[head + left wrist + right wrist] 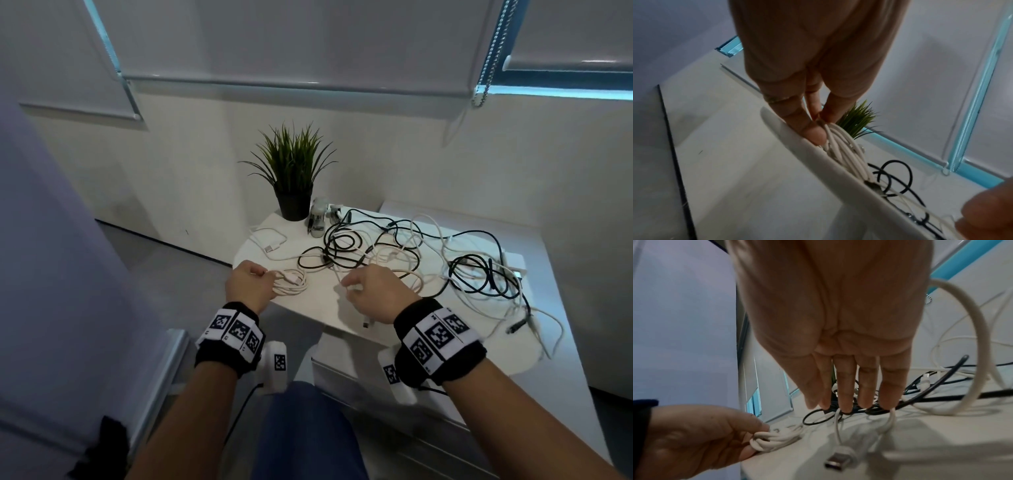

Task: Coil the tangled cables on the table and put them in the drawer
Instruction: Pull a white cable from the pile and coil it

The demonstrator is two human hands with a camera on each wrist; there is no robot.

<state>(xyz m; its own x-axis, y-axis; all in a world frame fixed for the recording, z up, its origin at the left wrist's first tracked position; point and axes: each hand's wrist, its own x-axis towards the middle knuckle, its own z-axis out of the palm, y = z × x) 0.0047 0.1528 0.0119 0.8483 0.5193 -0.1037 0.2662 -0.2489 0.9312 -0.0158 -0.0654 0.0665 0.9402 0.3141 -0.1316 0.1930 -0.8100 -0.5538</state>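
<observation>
My left hand (265,274) pinches a small coil of white cable (291,282) at the table's near left edge; thumb and fingers close on the coil (844,149) in the left wrist view. My right hand (347,284) is just to the right, its straight fingers (844,394) pointing down onto loose white strands. One strand ends in a USB plug (838,459) at the table edge. Behind both hands lies a tangle of black and white cables (376,246), with another black loop bundle (479,274) at the right.
The round white table (318,301) also carries a potted plant (294,178), a grey stapler-like item (317,219) and a white adapter (270,240) at the back left. A white cabinet unit (342,373) stands below the table's front edge. Cables trail over the right side.
</observation>
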